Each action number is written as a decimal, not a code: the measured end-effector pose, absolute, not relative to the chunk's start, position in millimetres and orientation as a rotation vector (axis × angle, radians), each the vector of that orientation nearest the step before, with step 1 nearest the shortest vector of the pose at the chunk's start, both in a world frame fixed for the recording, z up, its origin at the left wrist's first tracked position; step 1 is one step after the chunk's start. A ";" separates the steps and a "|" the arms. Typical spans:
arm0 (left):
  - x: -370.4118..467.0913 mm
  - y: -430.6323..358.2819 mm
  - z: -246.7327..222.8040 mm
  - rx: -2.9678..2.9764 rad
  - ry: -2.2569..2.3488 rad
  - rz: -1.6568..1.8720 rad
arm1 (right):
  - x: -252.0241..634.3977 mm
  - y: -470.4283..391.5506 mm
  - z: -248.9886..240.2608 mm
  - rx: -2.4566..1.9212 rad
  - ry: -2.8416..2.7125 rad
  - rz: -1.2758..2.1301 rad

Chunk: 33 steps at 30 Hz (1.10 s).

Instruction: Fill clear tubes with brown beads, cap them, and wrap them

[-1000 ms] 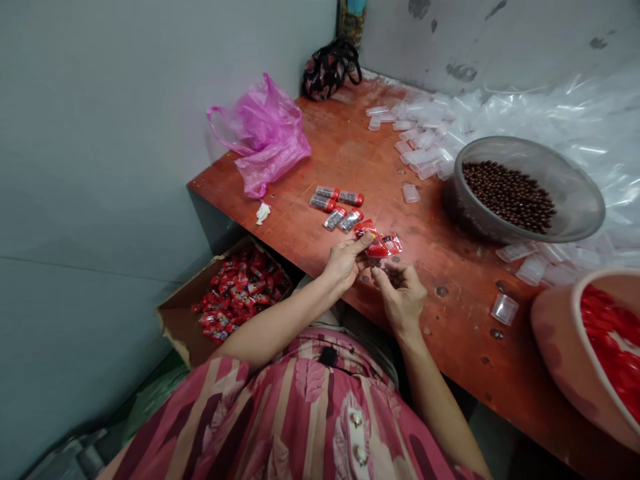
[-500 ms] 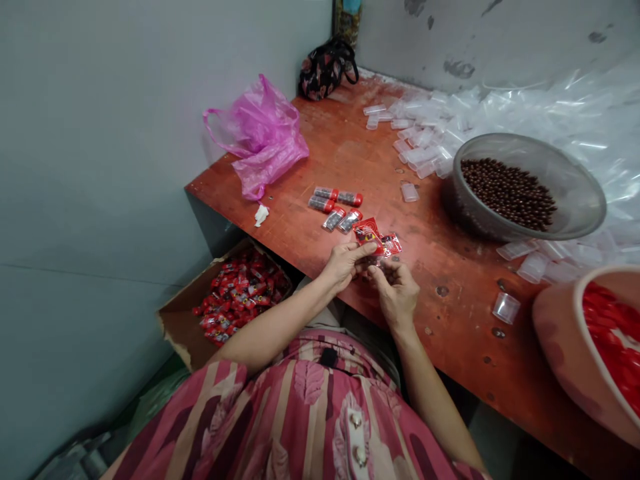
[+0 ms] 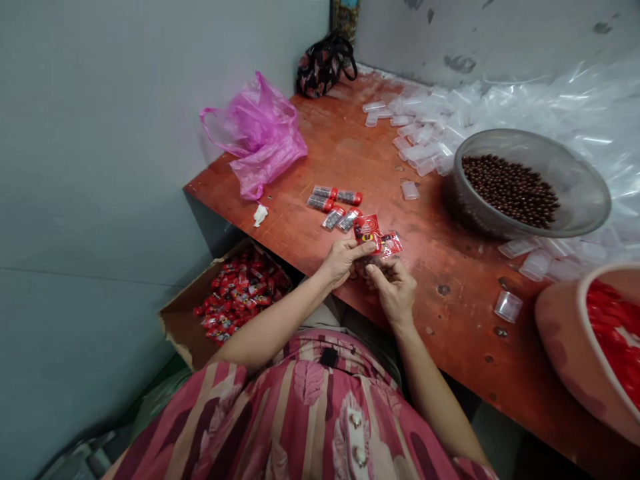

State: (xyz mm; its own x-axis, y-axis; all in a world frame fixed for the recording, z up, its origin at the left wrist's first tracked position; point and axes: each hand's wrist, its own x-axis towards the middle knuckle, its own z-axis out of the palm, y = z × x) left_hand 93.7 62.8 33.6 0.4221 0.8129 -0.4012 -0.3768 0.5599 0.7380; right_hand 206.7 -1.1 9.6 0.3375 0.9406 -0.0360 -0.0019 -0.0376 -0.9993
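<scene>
My left hand (image 3: 345, 260) pinches a red printed packet (image 3: 367, 230) between thumb and fingers, above the table's front edge. Close beside it on the right, my right hand (image 3: 395, 287) has its fingers curled around something I cannot make out at the lower side of the packets. A second red and clear packet (image 3: 391, 243) shows just right of the first, between the hands. Behind them, several small clear containers with red caps and dark contents (image 3: 334, 217) lie on the red-brown table (image 3: 350, 147).
A grey bowl (image 3: 590, 193) of dark balls and a pink tub (image 3: 555, 333) of red pieces stand at the right. Clear containers (image 3: 425, 153) are piled behind. A pink plastic bag (image 3: 265, 140), a dark bag (image 3: 323, 70) and a cardboard box (image 3: 183, 327) of red packs are at the left.
The upright red packet has turned slightly between my hands. Both hands remain close together in nearly the same place, and the view has shifted a little.
</scene>
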 end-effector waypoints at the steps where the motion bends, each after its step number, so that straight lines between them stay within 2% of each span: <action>1: 93.5 63.1 32.9 0.637 0.847 0.798 | 207.0 -0.6 8.6 -1.375 -0.919 1.008; 6: 93.2 63.2 27.0 0.673 0.824 0.746 | 206.1 0.0 1.1 -1.316 -0.791 1.136; 11: 96.9 57.7 25.0 0.660 0.914 0.863 | 202.0 -2.0 1.7 -1.445 -0.894 0.868; 16: 104.1 47.5 25.2 0.683 0.964 0.934 | 205.1 1.4 1.0 -1.376 -0.775 1.074; 26: 91.5 46.8 30.0 0.484 0.814 0.908 | 208.3 -0.4 5.3 -1.253 -0.871 1.156; 33: 92.0 35.2 25.5 0.459 0.790 0.832 | 208.6 3.8 -0.1 -1.286 -0.836 1.044</action>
